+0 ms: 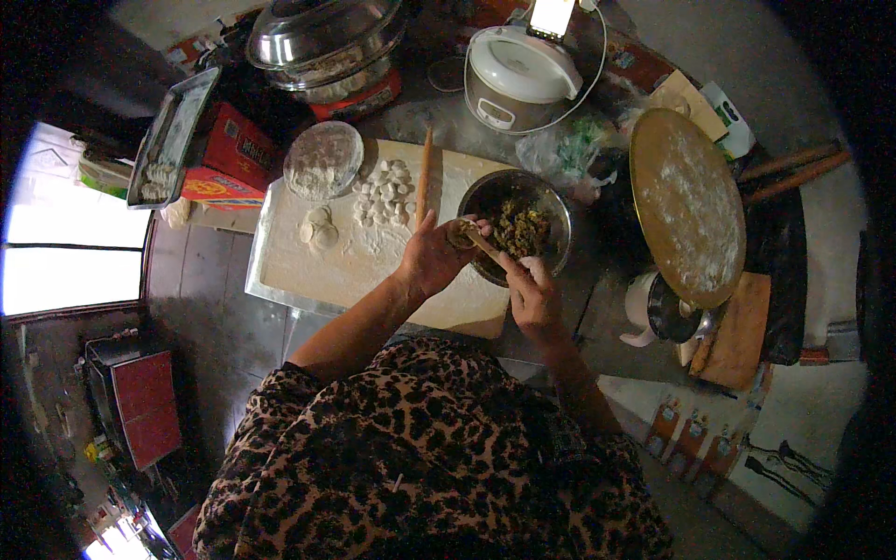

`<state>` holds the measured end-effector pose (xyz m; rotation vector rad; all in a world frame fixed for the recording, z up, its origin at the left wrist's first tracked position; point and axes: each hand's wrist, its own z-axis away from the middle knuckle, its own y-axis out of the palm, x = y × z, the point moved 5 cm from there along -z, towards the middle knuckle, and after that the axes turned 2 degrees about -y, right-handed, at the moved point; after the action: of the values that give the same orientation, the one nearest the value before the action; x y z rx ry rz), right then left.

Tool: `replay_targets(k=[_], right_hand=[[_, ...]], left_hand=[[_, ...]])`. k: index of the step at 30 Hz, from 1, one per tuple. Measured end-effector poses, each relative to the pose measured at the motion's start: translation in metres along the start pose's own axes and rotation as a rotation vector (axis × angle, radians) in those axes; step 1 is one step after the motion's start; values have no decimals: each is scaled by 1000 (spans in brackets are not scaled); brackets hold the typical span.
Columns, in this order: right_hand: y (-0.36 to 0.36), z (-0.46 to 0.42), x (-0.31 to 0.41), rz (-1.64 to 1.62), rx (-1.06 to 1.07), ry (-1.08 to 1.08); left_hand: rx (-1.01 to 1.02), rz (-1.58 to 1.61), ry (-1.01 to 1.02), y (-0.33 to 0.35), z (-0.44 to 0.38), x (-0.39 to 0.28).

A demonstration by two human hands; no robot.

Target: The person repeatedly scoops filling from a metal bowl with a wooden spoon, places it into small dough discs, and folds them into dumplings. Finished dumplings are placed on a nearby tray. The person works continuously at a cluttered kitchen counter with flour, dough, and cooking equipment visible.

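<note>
My left hand (437,255) cups a round dough wrapper (458,236) with some filling on it. In my right hand (533,294) is a flat wooden stick (488,247), its tip at the filling in the wrapper. Both hands are over the near left rim of a metal bowl (568,231), which contains dark chopped filling (521,227). Left of the bowl, a wooden rolling pin (424,171) lies on a floured board (350,280). Several small dough pieces (383,194) and a little pile of rolled wrappers (320,229) rest on that board.
A flour dish (323,161) sits at the board's far left corner. Beyond are a lidded steamer pot (325,42) and a rice cooker (521,80). To the left, a metal tray (175,136) is by a red box (231,157). A floured round board (689,210) leans at right, near a kettle (661,308).
</note>
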<state>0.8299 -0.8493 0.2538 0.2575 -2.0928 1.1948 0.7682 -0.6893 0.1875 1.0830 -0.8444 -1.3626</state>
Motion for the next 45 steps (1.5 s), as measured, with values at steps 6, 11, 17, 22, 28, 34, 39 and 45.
replay_targets(k=[6, 11, 17, 22, 28, 34, 39, 45], right_hand=[[-1, 6, 2, 194, -53, -135], [-18, -8, 22, 228, -93, -104], [-17, -12, 21, 258, -22, -66], [-20, -21, 31, 300, 11, -167], [-27, -20, 25, 268, 11, -170], [-28, -30, 14, -162, 109, 82], [-20, -24, -6, -373, 127, 268], [-21, -27, -16, -490, 164, 432]], left_hand=[[-30, -15, 18, 13, 6, -3], [-58, 12, 26, 20, 8, -8], [13, -64, 13, 32, 11, -7], [100, -76, 3, 34, 11, -11], [2, -70, -15, 34, 12, -12], [76, -141, -23, 36, 13, -11], [11, -141, -31, 35, 13, -11], [-1, -153, 14, 34, 15, -17]])
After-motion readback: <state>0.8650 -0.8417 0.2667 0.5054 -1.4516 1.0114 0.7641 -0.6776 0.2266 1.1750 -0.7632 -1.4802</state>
